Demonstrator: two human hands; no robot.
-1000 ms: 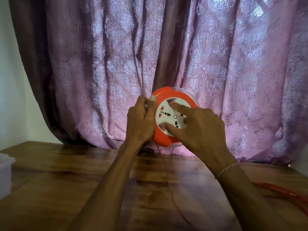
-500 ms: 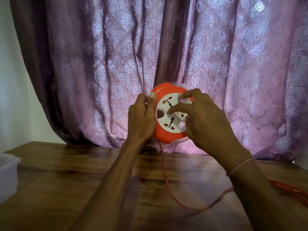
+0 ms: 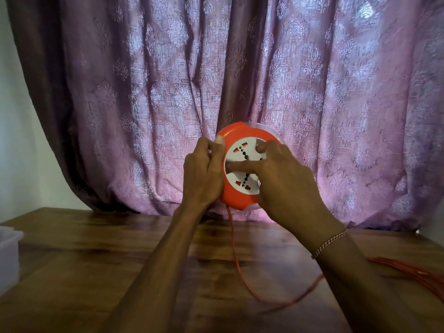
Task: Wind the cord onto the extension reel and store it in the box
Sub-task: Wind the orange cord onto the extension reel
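Observation:
An orange extension reel [image 3: 236,135] with a white socket face [image 3: 242,162] is held upright above the table, in front of the curtain. My left hand [image 3: 204,171] grips its left rim, thumb on the front edge. On the white face rests my right hand [image 3: 281,181], with its fingers pressed against it. A thin orange cord [image 3: 236,258] hangs from the reel's underside, loops over the table and passes behind my right forearm. More loose cord [image 3: 413,272] lies bunched at the right edge.
A brown wooden table [image 3: 96,260] fills the lower half. The corner of a translucent plastic box [image 3: 8,255] shows at the far left edge. A purple patterned curtain [image 3: 168,92] hangs right behind the reel.
My right hand has turned the white face round, its fingers shifting from the top toward the left of the face. The cord loop on the table has moved and shortened.

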